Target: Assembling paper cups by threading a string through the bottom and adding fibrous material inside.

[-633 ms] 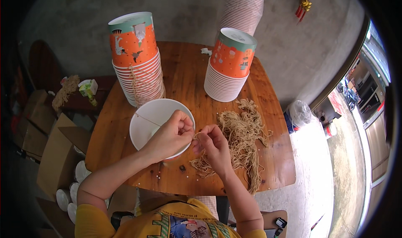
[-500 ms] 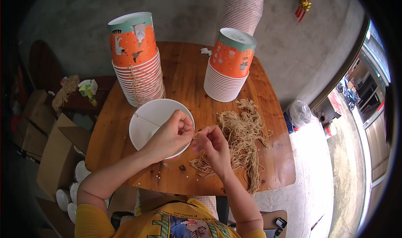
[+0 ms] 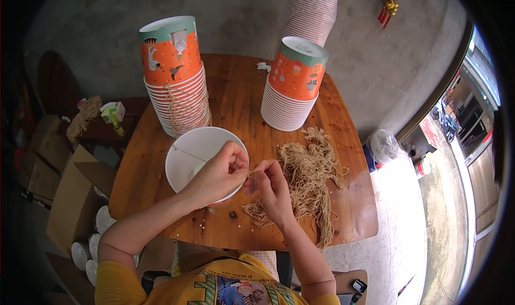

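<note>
A white-lined paper bucket stands mouth up near the front of the table, and a string crosses its opening from the left rim. Over its right rim, my left hand is closed, pinching tan string. My right hand meets it fingertip to fingertip, also pinched on the string just outside the rim. The exact shape of the string between the fingers is too small to make out. Beside my right hand lies a tangled heap of tan strings.
Two stacks of upturned orange-and-green buckets, a left stack with string hanging down it and a right stack, stand farther back on the wooden table. A wrapped white stack rises behind. An open cardboard box holds white lidded tubs at left.
My right hand has shifted slightly left, closer to my left hand. My left hand and the bucket stay nearly still.
</note>
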Demonstrator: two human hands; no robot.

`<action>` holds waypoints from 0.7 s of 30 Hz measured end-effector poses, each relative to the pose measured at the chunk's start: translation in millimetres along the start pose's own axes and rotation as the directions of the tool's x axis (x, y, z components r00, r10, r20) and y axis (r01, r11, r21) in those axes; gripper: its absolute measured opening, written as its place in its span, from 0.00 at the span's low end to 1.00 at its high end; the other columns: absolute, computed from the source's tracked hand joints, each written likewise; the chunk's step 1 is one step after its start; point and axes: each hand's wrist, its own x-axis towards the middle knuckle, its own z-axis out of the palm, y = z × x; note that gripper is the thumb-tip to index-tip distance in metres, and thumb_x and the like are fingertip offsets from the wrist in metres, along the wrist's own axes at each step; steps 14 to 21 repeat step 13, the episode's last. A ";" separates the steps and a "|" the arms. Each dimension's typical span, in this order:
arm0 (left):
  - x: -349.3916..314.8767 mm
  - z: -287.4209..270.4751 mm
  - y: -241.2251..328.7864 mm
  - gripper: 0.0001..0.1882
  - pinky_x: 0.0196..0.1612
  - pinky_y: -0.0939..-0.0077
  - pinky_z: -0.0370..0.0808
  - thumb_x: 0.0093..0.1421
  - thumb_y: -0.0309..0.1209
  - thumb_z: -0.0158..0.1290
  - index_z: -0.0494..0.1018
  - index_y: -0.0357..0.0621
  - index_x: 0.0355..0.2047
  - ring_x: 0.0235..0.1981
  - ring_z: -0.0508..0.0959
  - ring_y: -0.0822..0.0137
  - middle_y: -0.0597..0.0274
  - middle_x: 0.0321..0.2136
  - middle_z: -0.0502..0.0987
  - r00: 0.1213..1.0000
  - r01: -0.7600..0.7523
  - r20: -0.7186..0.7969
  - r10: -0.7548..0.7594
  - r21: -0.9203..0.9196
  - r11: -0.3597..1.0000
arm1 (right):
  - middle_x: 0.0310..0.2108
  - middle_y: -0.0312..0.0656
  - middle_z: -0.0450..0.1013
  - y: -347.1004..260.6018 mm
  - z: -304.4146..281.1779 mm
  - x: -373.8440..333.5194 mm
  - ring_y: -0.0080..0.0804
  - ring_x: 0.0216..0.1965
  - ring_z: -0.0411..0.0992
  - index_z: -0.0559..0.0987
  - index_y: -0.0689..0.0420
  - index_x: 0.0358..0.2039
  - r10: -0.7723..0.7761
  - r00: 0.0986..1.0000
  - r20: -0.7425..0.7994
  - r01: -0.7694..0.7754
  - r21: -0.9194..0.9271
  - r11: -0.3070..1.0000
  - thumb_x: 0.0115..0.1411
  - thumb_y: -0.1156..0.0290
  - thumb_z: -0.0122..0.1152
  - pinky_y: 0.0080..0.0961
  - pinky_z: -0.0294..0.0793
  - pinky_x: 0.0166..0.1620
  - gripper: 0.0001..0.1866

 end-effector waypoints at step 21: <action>-0.9 -0.4 -1.2 0.10 0.43 0.79 0.72 0.59 0.21 0.49 0.62 0.39 0.40 0.36 0.72 0.74 0.62 0.33 0.70 1.000 -0.027 0.001 0.027 0.009 1.000 | 0.33 0.39 0.72 -3.5 -1.6 -3.5 0.24 0.35 0.74 0.65 0.59 0.47 -0.034 0.999 -0.002 0.034 -0.036 0.999 0.68 0.74 0.46 0.24 0.75 0.41 0.09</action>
